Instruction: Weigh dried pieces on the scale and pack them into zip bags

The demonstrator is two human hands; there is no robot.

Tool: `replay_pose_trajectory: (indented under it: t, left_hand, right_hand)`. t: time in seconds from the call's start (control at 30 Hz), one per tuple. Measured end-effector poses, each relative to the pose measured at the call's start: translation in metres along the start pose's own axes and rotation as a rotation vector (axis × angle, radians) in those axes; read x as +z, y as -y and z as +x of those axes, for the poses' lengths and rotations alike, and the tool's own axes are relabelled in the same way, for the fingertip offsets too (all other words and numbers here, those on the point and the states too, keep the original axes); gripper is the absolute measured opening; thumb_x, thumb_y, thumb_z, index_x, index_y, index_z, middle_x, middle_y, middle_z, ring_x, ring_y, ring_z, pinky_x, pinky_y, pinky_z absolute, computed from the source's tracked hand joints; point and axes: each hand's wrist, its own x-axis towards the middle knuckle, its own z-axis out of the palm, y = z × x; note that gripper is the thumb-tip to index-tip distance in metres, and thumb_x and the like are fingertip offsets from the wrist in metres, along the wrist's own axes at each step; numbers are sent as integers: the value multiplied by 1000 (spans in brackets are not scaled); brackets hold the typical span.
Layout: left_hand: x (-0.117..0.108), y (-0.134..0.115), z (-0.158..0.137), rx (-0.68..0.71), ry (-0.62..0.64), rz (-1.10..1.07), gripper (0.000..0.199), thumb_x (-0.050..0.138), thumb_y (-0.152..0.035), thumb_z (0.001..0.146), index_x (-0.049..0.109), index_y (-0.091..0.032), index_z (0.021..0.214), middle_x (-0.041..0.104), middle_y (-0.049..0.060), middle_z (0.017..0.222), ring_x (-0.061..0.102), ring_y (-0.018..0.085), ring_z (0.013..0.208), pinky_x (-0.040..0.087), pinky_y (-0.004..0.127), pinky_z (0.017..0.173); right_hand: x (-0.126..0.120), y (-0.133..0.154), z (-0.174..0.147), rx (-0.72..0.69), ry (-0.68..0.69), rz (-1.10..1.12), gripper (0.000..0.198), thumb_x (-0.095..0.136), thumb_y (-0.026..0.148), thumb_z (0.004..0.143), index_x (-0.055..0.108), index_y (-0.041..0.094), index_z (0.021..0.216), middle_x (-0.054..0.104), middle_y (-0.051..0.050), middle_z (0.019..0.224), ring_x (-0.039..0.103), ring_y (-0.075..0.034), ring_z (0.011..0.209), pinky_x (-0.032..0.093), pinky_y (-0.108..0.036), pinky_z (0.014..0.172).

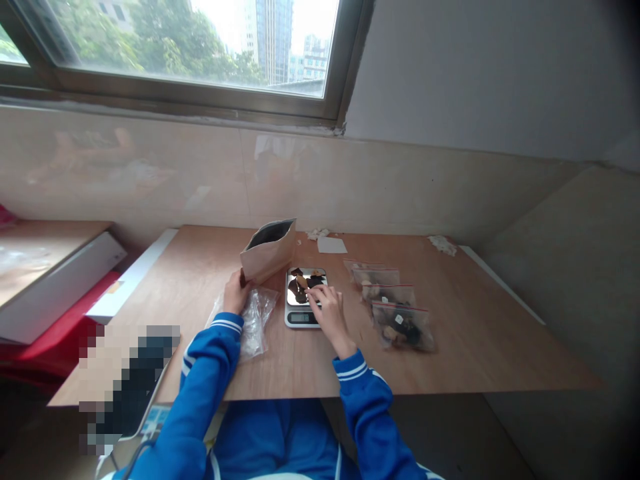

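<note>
A kitchen scale (301, 320) with a mirror-like top stands mid-table. Dried dark brown pieces (300, 283), perhaps mushroom or fungus, lie on it. My right hand (327, 308) reaches over the scale's right side, fingers apart, fingertips at the pieces; anything under them is hidden. My left hand (236, 293) is closed beside the lower left of a kraft paper pouch (270, 253), and a small dark brown piece (243, 277) shows at its fingertips. The pouch stands with its mouth open, leaning behind the scale. Below my left hand lies a crumpled clear plastic bag (255, 327).
Several zip bags (404, 327) with dark and tan contents lie in a row on the right. At the back are a white card (332, 245) and crumpled tissues (443, 245). A blurred-out dark object (140, 373) sits at the front left edge. The window (200, 53) is beyond.
</note>
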Motion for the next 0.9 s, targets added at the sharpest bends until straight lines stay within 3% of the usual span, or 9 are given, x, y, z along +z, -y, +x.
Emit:
replay_pose_trajectory:
  t: [0.23,0.5,0.67,0.77,0.9]
  left_hand:
    - [0,-1,-1,-23,-30,91,45,54,-38,80,56,-15,119,64,15,107,62,31,97,48,43,85]
    - [-1,0,-1,-52,-39,97,45,56,-43,79,55,-13,112,63,15,103,61,31,95,48,42,82]
    - [-1,-4,-2,-51,-72,47,37,56,-31,75,55,-14,107,61,11,99,60,26,93,48,41,83]
    - [-4,-11,-4,-7,-197,-68,39,50,-16,71,53,-15,109,60,11,105,57,23,100,47,39,89]
    - [-15,-30,-10,85,-498,-129,41,44,-8,70,52,-14,109,58,12,107,57,20,99,48,36,86]
  right_hand:
    - [-13,-27,-15,139,-150,96,25,44,25,95,69,21,96,66,-6,98,56,-20,94,33,-33,86]
    - [9,-60,-56,228,-256,103,31,43,33,94,70,19,89,66,-8,89,57,-23,90,38,-37,85]
    - [17,-74,-74,294,-299,161,32,42,34,93,69,17,90,64,-10,90,58,-23,88,44,-38,84]
    - [16,-76,-77,322,-323,190,31,42,34,93,68,17,92,64,-10,89,58,-23,87,45,-37,82]
    - [15,-75,-77,336,-314,199,32,42,35,93,68,17,91,63,-10,88,58,-23,86,46,-38,81]
